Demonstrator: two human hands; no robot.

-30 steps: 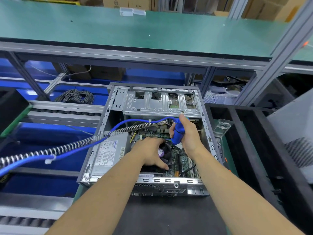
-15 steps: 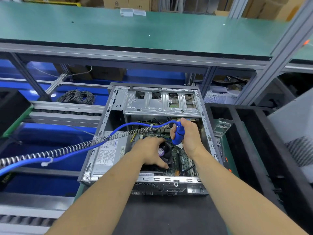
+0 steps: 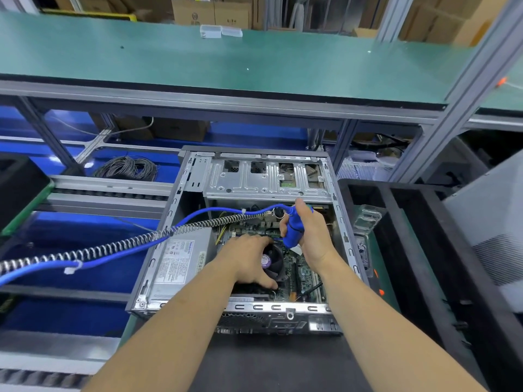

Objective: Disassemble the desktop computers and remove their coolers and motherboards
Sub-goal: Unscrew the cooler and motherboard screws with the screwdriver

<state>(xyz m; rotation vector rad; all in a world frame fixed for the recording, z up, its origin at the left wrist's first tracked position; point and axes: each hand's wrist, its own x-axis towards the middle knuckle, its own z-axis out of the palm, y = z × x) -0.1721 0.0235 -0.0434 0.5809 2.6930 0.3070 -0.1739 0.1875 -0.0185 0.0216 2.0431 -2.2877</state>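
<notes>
An open desktop computer case lies on the bench in front of me, with its green motherboard exposed. On the board sits a black cooler fan with a purple hub sticker. My left hand rests over the left side of the cooler, its fingers curled round the cooler's edge. Just to the right of the fan, my right hand grips a blue powered screwdriver held upright, tip down at the board. The tip itself is hidden.
A blue hose with a coiled cable runs left from the screwdriver. A silver power supply fills the case's left side and a drive cage its far end. Black trays stand at the right, and a green shelf overhangs behind.
The blue hose and coiled cable have sagged and shifted slightly. Both hands stay at the cooler with almost no movement.
</notes>
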